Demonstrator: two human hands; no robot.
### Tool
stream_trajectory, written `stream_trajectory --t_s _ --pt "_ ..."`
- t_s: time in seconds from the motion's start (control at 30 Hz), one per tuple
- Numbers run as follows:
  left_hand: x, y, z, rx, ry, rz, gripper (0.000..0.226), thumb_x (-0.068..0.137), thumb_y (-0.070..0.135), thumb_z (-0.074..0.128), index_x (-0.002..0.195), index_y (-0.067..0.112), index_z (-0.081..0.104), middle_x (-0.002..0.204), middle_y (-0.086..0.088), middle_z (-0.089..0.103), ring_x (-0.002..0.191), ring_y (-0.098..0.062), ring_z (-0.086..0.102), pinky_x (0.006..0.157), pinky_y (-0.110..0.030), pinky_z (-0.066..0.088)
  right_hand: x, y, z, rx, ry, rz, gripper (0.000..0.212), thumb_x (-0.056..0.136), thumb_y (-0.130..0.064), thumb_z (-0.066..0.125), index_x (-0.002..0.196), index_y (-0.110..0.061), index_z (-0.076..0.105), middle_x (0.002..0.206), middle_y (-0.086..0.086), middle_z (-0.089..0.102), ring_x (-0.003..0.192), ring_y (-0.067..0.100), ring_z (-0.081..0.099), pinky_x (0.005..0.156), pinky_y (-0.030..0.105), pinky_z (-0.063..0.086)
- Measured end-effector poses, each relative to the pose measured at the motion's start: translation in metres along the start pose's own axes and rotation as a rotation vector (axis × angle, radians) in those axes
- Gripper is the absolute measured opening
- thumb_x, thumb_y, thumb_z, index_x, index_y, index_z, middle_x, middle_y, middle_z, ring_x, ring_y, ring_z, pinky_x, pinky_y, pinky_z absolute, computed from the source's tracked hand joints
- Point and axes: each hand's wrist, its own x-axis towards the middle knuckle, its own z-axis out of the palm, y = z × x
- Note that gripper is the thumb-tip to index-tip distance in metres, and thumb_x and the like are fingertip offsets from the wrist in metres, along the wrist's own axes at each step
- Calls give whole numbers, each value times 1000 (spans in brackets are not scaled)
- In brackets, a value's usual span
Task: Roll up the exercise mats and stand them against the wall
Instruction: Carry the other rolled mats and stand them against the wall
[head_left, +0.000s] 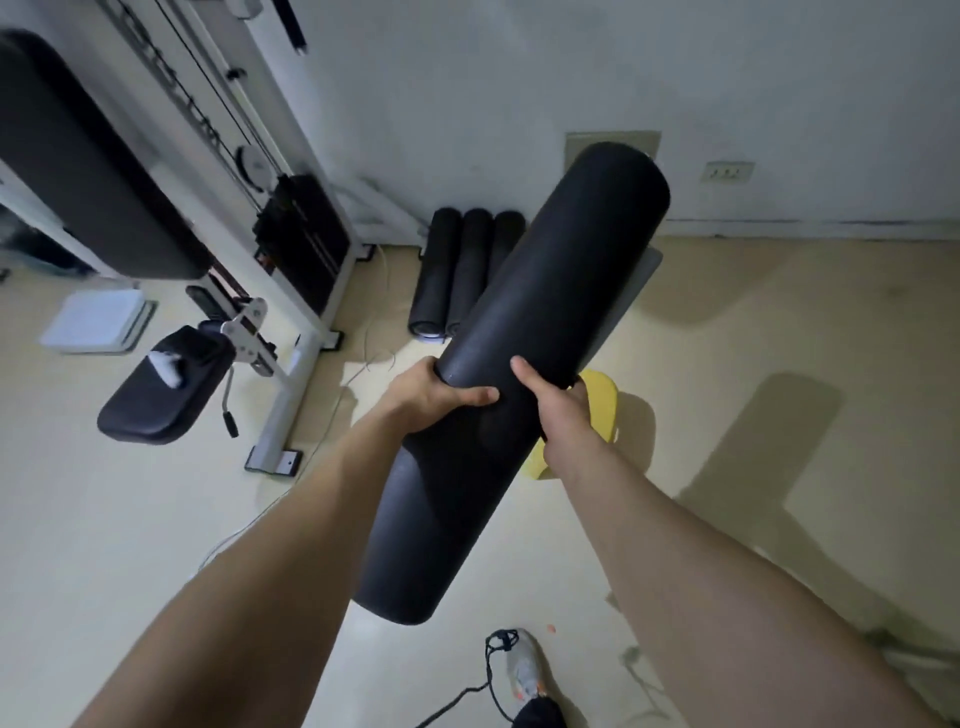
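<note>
I hold a rolled black exercise mat (540, 291) in the air, tilted so its far end points up and to the right toward the wall (519, 78). My left hand (431, 395) grips its left side near the middle, thumb across the front. My right hand (556, 400) grips the right side at the same height. Three more rolled black mats (452, 270) lean side by side against the wall's base, behind the held roll.
A white weight machine (291, 291) with black pads and a weight stack fills the left. A yellow stool (602, 410) stands under my right hand. A grey flat mat (639, 280) lies behind the roll. A cable and my shoe (524, 670) are at the bottom.
</note>
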Motion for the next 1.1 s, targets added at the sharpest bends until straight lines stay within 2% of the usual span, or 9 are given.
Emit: stream_trajectory --t_s 0.07,0.17,0.27,0.37,0.57,0.73,0.83,0.93,1.1 --pt "5 2 -27 -61 22 -28 101 52 73 87 132 20 56 119 2 66 102 -19 62 89 -33 49 3 -13 30 -14 -21 -13 100 62 -48 95 145 -24 47 135 -1 64 120 31 64 103 50 55" --pt "20 11 -58 -129 28 -41 98 60 68 87 138 19 53 116 3 61 100 -20 59 88 -31 46 16 -37 67 -23 -28 -22 104 55 -51 96 144 -23 49 135 0 65 118 31 65 103 51 55" --pt "52 24 -80 -187 25 -47 97 62 66 87 139 19 52 119 2 62 98 -19 60 84 -30 47 38 -66 96 -29 -23 -27 101 58 -50 96 143 -23 48 133 -1 65 117 31 65 103 52 54" --pt "101 44 -99 -233 -8 -47 101 61 66 88 141 16 50 119 1 63 98 -19 63 82 -30 49 81 -98 121 -50 -29 -52 109 48 -57 95 142 -26 49 134 -2 64 118 31 64 103 53 54" --pt "238 104 -128 -267 -40 -22 105 58 68 88 139 15 49 122 -1 63 106 -22 64 92 -36 52 200 -174 164 -49 11 -96 110 42 -60 93 139 -26 52 132 -3 66 117 27 66 104 49 54" --pt "368 146 -129 -321 -43 7 121 40 81 85 140 21 53 129 2 67 112 -18 66 103 -38 52 317 -233 184 -44 75 -130 88 58 -46 98 133 -21 57 123 -2 70 110 25 69 100 47 56" --pt "448 167 -122 -384 -146 22 108 50 67 89 139 17 54 126 -2 70 109 -17 68 101 -35 54 399 -260 187 -64 139 -148 82 63 -38 98 130 -17 57 121 1 71 108 27 69 99 47 57" --pt "532 178 -103 -417 -262 40 72 73 45 89 132 20 54 118 3 68 102 -11 67 87 -24 53 490 -273 191 -102 193 -192 85 64 -33 98 133 -9 56 122 6 71 107 26 71 97 45 59" --pt "690 154 -46 -465 -256 -6 109 48 65 92 141 23 52 128 7 68 113 -14 67 103 -39 54 653 -257 197 -203 244 -199 80 69 -33 96 135 -12 56 122 0 68 102 18 70 89 36 59"
